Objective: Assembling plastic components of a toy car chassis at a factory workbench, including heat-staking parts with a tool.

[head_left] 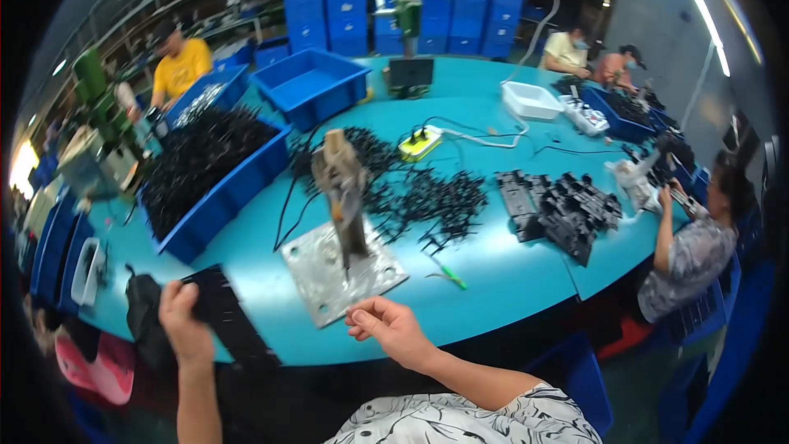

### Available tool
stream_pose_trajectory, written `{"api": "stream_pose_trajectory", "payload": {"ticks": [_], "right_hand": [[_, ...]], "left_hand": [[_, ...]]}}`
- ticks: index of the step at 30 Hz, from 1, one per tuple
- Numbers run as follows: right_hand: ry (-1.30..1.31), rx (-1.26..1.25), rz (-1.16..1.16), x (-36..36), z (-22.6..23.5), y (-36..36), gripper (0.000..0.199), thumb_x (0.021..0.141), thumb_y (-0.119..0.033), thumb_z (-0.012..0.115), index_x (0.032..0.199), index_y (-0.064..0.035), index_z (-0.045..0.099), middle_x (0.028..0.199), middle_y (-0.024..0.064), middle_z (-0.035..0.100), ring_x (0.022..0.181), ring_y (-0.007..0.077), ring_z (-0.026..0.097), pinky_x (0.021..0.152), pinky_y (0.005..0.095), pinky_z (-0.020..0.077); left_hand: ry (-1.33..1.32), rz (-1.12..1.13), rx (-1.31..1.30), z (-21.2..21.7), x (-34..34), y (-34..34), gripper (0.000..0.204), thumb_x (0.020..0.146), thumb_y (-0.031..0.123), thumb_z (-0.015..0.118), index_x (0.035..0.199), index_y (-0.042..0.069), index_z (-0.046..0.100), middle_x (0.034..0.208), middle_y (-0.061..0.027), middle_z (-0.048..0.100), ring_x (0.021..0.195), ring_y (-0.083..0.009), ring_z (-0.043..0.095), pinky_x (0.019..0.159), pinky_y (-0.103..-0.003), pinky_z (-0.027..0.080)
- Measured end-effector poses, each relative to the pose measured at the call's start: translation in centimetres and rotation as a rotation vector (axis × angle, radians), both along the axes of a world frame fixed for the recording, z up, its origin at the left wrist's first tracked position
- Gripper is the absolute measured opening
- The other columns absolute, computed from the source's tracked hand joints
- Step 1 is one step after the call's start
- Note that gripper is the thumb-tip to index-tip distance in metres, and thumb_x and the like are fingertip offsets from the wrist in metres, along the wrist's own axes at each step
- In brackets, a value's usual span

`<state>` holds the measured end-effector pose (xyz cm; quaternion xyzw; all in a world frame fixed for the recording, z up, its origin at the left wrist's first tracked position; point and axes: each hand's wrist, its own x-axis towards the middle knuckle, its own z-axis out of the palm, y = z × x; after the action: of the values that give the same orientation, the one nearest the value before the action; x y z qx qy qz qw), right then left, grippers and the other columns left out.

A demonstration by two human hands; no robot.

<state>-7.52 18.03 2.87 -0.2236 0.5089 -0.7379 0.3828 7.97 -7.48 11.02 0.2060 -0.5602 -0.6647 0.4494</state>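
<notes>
My left hand (187,321) is closed on the edge of a long flat black plastic panel (223,312), held tilted over the table's near edge. My right hand (386,327) is in a pinch beside the near corner of a silver metal base plate (308,275); whatever its fingertips hold, if anything, is too small to make out. Rising from that plate is a worn upright metal tool (341,173) with a thin tip pointing down. To its right lies a small tool with a green handle (454,278). Behind it spreads a heap of thin black plastic pieces (444,201).
A blue bin (234,205) heaped with black parts stands at left, another blue bin (316,99) behind it. Black molded panels (567,210) are piled at right, near a yellow-green power strip (421,144) with cables. A co-worker (694,238) sits at the right edge; others sit farther back.
</notes>
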Motion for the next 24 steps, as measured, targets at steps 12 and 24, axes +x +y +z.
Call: {"api": "stream_pose_trajectory", "payload": {"ticks": [12,24], "right_hand": [[0.880,0.687,-0.852,-16.1,-1.1,13.3,0.018,0.084,-0.014,0.065,0.094,-0.0002,0.061,0.087,0.0091,0.062,0.075,0.0190,0.060,0.067,0.0312,0.0480],[1.106,1.440,-1.033,-22.1,-2.8,22.8,0.043,0.073,-0.022,0.072,0.111,-0.0106,0.055,0.113,0.0076,0.051,0.113,0.0292,0.044,0.092,0.0478,0.0327]], "left_hand": [[-0.308,0.030,0.149,-7.8,2.7,-15.3,0.011,0.083,0.012,0.060,0.074,0.012,0.055,0.072,0.0035,0.051,0.067,-0.0098,0.050,0.061,-0.025,0.039],[-0.784,0.290,0.066,-12.4,2.5,-22.2,0.023,0.086,0.030,0.065,0.081,0.008,0.063,0.070,0.0021,0.051,0.055,-0.0106,0.044,0.046,-0.028,0.031]]}}
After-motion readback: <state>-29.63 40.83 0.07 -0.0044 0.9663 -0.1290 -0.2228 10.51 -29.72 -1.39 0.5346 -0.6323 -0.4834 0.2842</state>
